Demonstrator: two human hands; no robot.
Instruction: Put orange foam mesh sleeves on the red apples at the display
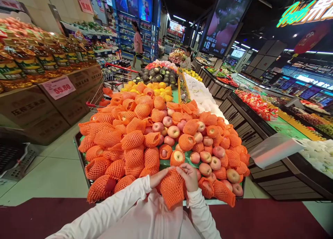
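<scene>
My left hand point(160, 177) and my right hand point(189, 177) meet at the near edge of the fruit display. Between them is an orange foam net sleeve point(172, 190), its lower end hanging toward my jacket. The fingers of both hands are closed on the sleeve's upper rim. Whether fruit sits inside it cannot be made out. Just beyond my fingers rests an apple point(178, 156) partly wrapped in its own net. Bare apples point(205, 169) lie to the right, and stacked netted fruit point(134, 155) rises to the left.
Yellow fruit point(156, 90) and dark netted fruit point(158, 75) fill the display's far end. A shopping cart point(97, 93) stands at its left. Bottles of oil point(22, 67) top cartons point(33, 110) at far left. A plastic bag roll point(277, 148) juts out on the right. A person point(137, 43) walks behind.
</scene>
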